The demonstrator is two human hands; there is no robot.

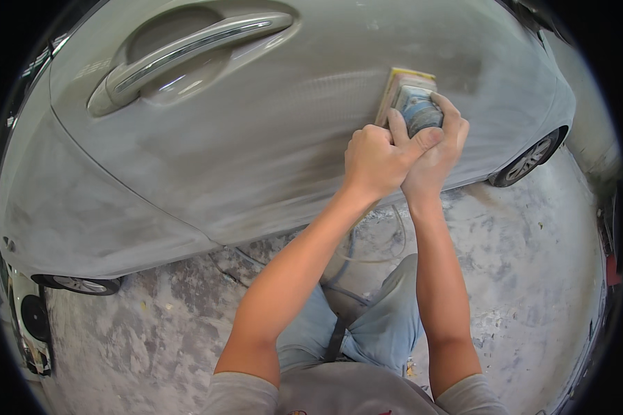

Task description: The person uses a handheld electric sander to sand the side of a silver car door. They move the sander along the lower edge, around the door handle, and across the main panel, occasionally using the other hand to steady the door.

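Observation:
Both of my hands are on a power sander (419, 111) with a blue-grey top and a flat rectangular pad edged in yellow. Its pad lies against the dusty car door (291, 111), to the right of the door handle (194, 55). My right hand (432, 155) wraps round the sander's body from the right, fingers curled over its top. My left hand (379, 162) is closed round the sander's rear and overlaps the right hand, so part of the grip is hidden. Scuffed, cloudy patches cover the door around the pad.
A hose (367, 260) hangs below my hands and loops down by my legs to the stained floor (152, 332). The car's wheels show at the right (531, 159) and lower left (83, 284). Another vehicle's light-coloured part (22, 325) stands at the far left.

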